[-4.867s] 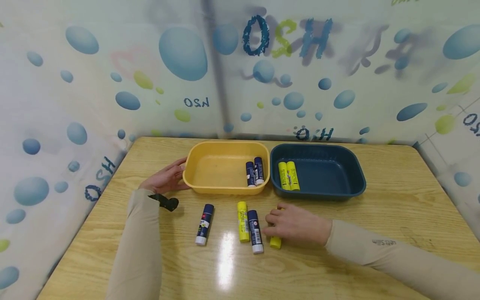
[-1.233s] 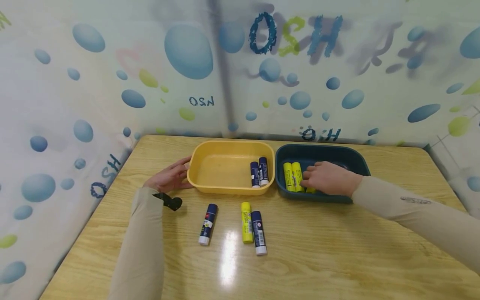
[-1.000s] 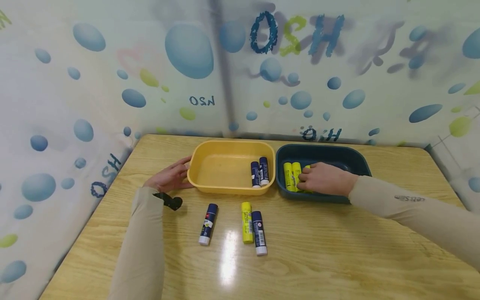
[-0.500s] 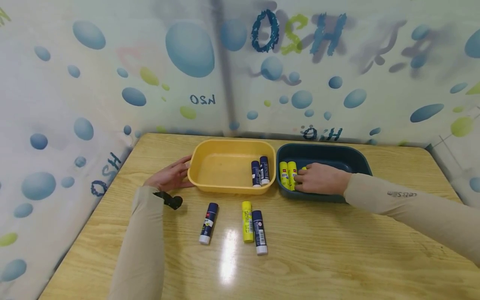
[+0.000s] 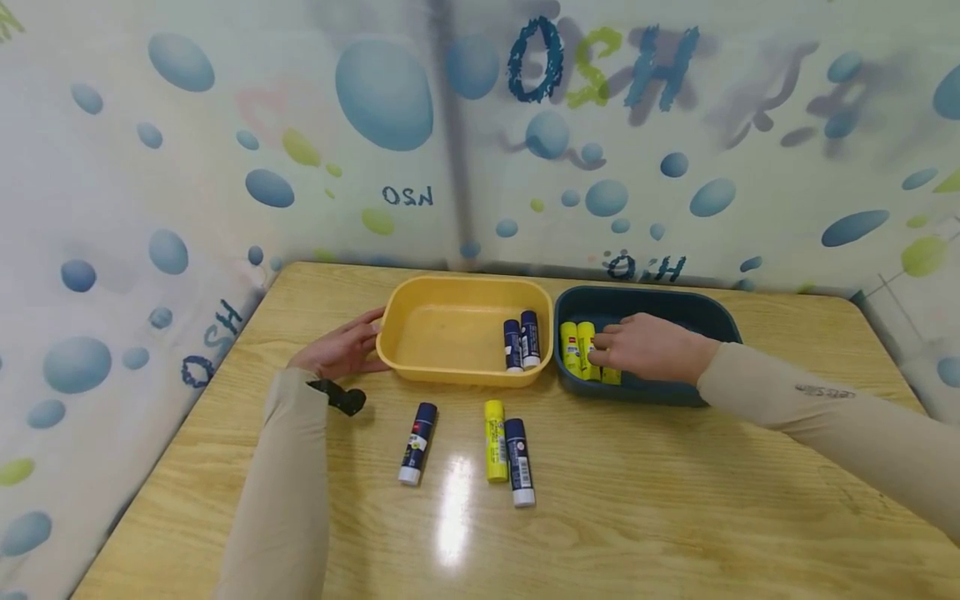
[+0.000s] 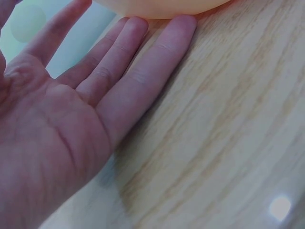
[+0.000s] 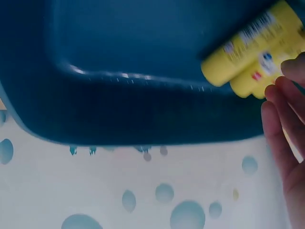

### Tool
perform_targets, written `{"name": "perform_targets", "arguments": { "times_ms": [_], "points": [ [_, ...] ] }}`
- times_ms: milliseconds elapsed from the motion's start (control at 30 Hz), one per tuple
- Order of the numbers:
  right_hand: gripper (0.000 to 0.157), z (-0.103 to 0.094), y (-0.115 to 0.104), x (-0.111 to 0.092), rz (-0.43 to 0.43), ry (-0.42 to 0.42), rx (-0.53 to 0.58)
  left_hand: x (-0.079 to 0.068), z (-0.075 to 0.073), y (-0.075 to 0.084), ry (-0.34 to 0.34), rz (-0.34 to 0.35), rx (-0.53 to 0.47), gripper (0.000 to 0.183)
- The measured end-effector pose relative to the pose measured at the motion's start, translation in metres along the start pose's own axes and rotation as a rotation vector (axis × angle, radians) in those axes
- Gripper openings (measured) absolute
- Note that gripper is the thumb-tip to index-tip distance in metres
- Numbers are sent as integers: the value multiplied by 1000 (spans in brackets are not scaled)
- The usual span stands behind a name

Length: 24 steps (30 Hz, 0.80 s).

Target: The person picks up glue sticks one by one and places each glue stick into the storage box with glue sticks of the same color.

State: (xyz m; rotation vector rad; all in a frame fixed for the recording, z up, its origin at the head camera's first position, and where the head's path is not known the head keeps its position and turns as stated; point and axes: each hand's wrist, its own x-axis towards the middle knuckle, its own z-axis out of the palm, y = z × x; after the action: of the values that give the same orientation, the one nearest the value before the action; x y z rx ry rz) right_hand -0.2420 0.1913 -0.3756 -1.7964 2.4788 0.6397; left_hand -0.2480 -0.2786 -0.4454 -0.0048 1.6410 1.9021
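Note:
My left hand (image 5: 341, 348) lies beside the yellow bin (image 5: 450, 377), its straight fingers (image 6: 138, 81) reaching the bin's lower edge. My right hand (image 5: 652, 348) is inside the dark blue bin (image 5: 723, 350), over yellow glue sticks (image 5: 577, 350) lying side by side at its left end. In the right wrist view its thumb and fingertips are right at the ends of the glue sticks (image 7: 250, 40); no stick is gripped. The hand partly covers the rightmost glue stick (image 5: 611, 376).
Two navy glue sticks (image 5: 522, 340) lie at the right end of the yellow bin. In front of the bins, a navy glue stick (image 5: 417, 443), a yellow glue stick (image 5: 496, 442) and another navy glue stick (image 5: 520, 462) lie on the wooden table (image 5: 637, 508). A patterned curtain (image 5: 480, 150) hangs behind.
My right hand carried a yellow glue stick from the table into the blue bin and let it go. The sticks there shifted and rolled, showing red labels. My left hand stayed at the yellow bin.

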Motion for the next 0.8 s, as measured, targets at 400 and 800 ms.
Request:
{"name": "perform_targets", "arguments": {
  "times_ms": [400,800],
  "points": [
    [19,-14,1,-4,21,105,-24,0,2,0,27,-15,-22,60],
    [36,-37,-14,-3,7,100,-7,1,2,0,20,-7,-3,59]
  ]
}}
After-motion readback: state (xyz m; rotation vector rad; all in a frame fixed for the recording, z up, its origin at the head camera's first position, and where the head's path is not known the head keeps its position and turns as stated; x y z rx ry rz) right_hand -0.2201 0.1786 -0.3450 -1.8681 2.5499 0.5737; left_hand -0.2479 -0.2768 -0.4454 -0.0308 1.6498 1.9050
